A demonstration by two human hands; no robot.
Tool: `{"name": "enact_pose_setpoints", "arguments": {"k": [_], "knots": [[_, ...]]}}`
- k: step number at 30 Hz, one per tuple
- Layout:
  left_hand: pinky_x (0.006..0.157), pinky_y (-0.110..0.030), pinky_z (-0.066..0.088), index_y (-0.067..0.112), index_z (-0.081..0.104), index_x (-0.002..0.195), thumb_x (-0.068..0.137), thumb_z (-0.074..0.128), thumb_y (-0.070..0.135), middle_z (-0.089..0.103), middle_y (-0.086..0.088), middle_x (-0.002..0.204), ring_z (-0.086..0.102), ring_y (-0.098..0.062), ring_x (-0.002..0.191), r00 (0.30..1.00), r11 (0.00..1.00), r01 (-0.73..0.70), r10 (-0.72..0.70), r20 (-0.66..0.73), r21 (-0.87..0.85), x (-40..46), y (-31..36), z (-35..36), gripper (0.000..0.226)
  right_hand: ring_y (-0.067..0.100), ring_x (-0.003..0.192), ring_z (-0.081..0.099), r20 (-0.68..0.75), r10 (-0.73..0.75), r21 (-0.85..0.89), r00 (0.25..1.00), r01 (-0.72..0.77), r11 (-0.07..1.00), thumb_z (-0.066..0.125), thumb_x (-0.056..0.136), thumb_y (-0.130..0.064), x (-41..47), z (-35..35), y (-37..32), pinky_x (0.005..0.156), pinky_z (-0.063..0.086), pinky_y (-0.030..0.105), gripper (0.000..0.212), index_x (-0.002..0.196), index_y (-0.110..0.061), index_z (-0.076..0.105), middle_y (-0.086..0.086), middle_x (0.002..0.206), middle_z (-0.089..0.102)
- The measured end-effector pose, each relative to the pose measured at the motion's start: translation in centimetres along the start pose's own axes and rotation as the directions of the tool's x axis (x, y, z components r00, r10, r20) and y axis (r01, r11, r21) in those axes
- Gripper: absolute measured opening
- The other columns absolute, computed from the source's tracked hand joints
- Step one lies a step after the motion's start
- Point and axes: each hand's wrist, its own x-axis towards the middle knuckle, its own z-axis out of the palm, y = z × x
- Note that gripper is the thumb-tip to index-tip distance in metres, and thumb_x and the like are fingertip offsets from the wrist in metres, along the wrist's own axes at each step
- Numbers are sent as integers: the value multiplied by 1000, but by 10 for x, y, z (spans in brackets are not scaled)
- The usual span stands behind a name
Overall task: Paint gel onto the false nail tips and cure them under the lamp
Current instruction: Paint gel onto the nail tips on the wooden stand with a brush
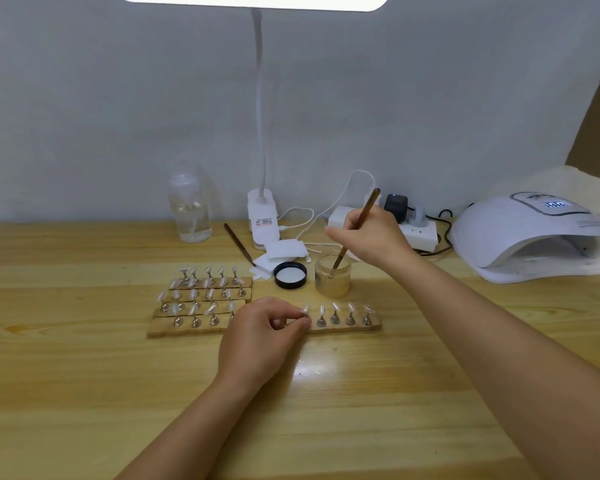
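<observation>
Nail tips [336,311] wait unpainted, it seems — the right hand [368,237] holds a brush [357,230] dipped in the gel jar [332,275], the left hand [267,327] pinches the strip [347,323] — curing comes later.

**Bare forearms and hands**

Two forearms are seen, both uncovered up to the lower edge of the view. No sleeve is shown. The left hand [257,336] and the right hand [369,239] are bare, with short nails.
</observation>
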Motion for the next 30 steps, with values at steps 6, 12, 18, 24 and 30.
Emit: {"name": "enact_pose_setpoints", "arguments": {"k": [6,12,18,24,30], "knots": [[70,-31,48,40,66,66,75,73,22,62,12,75,50,-5,63,1000,1000,7,-7,1,-12,0,2,0,21,5,52,46,-62,69,91,996,-63,994,60,82,-19,-3,-6,3,49,36,18,38,49,-16,43,-7,48,45],[70,-31,48,39,66,67,76,72,21,63,15,77,50,-4,63,1000,1000,9,-9,-8,3,-1,2,1,21,9,45,42,-187,290,376,939,-204,904,56,83,-16,-6,-17,11,46,30,20,32,52,-14,49,-9,38,44],[62,-24,41,39,64,66,72,75,27,60,14,71,48,-3,64,1000,1000,18,-19,-11,-11,-2,3,1,17,9,44,40,-177,334,413,926,-239,879,55,84,-16,-11,-19,20,46,30,21,34,51,-15,48,-12,30,40],[63,-23,43,37,67,63,70,77,26,62,13,71,50,-4,63,999,999,18,-19,-36,-30,-1,3,1,16,5,41,38,-215,316,406,924,-210,889,54,84,-14,-15,-31,22,45,31,19,34,51,-15,49,-12,31,40],[66,-27,48,30,70,74,74,74,24,61,21,81,56,-5,71,1000,1000,5,-4,-27,21,0,3,3,8,0,34,36,-331,261,607,907,-7,795,54,87,-14,-34,-40,5,38,31,12,37,51,-14,45,-11,34,38]]}}
